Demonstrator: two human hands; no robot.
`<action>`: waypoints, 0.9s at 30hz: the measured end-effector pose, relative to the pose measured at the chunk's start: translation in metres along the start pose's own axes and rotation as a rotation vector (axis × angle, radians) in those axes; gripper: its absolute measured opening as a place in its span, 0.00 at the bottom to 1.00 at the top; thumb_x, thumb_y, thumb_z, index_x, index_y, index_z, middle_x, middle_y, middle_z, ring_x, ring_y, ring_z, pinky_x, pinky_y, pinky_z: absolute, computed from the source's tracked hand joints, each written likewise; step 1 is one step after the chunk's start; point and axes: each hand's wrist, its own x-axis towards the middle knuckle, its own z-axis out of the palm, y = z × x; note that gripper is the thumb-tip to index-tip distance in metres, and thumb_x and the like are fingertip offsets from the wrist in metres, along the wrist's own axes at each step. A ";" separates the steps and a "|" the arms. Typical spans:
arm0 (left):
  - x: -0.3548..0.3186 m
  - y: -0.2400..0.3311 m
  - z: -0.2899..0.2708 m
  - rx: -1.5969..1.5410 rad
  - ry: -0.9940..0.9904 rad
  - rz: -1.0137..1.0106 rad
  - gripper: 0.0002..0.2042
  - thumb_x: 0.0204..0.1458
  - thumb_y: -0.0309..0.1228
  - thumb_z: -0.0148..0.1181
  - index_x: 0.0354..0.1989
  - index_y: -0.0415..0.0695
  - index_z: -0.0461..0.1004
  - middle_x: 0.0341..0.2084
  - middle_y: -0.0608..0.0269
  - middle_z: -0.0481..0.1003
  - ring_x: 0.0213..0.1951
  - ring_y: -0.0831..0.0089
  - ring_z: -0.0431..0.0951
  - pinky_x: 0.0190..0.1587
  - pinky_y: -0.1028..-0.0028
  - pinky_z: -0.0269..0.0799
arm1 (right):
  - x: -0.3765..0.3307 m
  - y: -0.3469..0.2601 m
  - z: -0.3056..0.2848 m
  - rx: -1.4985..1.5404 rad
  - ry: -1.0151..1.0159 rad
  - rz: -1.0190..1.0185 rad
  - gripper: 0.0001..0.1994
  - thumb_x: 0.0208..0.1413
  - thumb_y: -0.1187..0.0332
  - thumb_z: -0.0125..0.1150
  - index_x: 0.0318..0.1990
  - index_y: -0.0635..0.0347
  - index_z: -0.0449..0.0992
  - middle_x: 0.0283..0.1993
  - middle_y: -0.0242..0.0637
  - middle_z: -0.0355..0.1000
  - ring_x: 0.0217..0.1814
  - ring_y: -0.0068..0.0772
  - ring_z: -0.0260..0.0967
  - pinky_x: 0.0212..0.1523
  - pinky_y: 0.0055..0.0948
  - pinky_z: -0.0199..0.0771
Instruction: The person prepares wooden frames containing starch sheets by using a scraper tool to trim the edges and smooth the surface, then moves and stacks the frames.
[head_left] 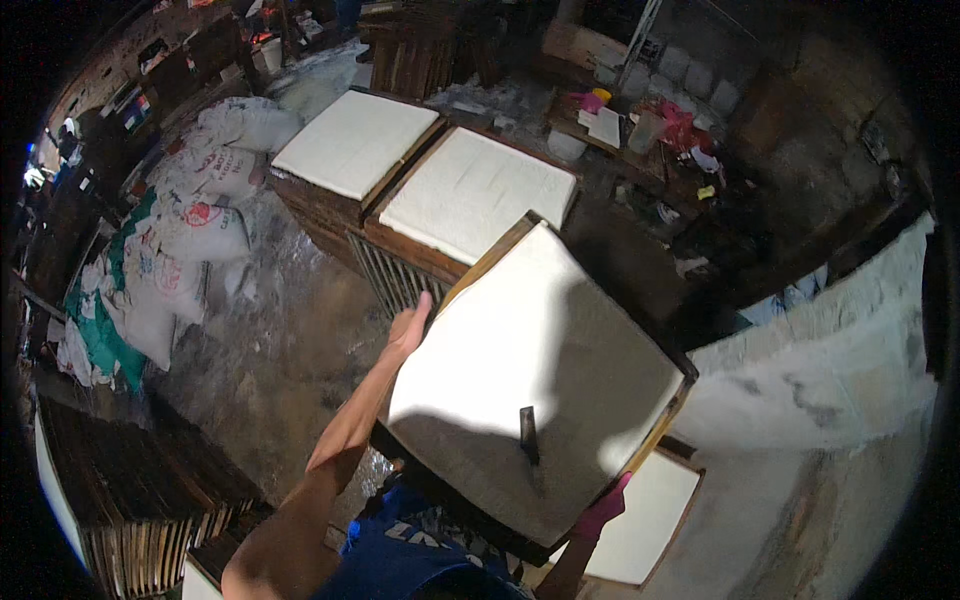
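Fingers of both hands grip the tilted wooden tray.

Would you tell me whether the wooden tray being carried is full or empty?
Full: the wooden tray holds a white slab up to its rim, gripped by the left hand and right hand.

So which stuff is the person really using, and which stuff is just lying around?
In use:
- left hand and right hand, gripping the edges of the big tray
- big wooden tray of white slab
- dark tool lying on the slab

Just lying about:
- two other filled trays
- white sacks
- stacked boards
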 end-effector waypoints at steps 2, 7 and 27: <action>0.039 0.010 -0.024 0.069 0.020 0.020 0.51 0.53 0.71 0.25 0.35 0.24 0.75 0.36 0.30 0.75 0.45 0.42 0.76 0.50 0.55 0.66 | 0.009 -0.022 0.044 -0.011 -0.042 -0.041 0.28 0.63 0.44 0.45 0.38 0.63 0.80 0.25 0.34 0.75 0.29 0.29 0.71 0.33 0.36 0.70; 0.130 0.008 -0.068 0.036 0.092 -0.038 0.51 0.51 0.72 0.28 0.38 0.23 0.75 0.36 0.31 0.76 0.45 0.47 0.76 0.47 0.56 0.65 | 0.023 -0.063 0.152 -0.132 0.082 0.044 0.30 0.59 0.42 0.53 0.22 0.63 0.77 0.21 0.33 0.73 0.23 0.27 0.64 0.27 0.34 0.67; 0.567 0.022 -0.100 -0.506 -0.047 -0.227 0.59 0.42 0.79 0.32 0.63 0.28 0.59 0.60 0.39 0.62 0.62 0.52 0.61 0.62 0.57 0.53 | 0.187 -0.266 0.547 -0.193 -0.087 0.046 0.37 0.48 0.42 0.66 0.47 0.76 0.75 0.47 0.41 0.75 0.43 0.34 0.70 0.48 0.32 0.70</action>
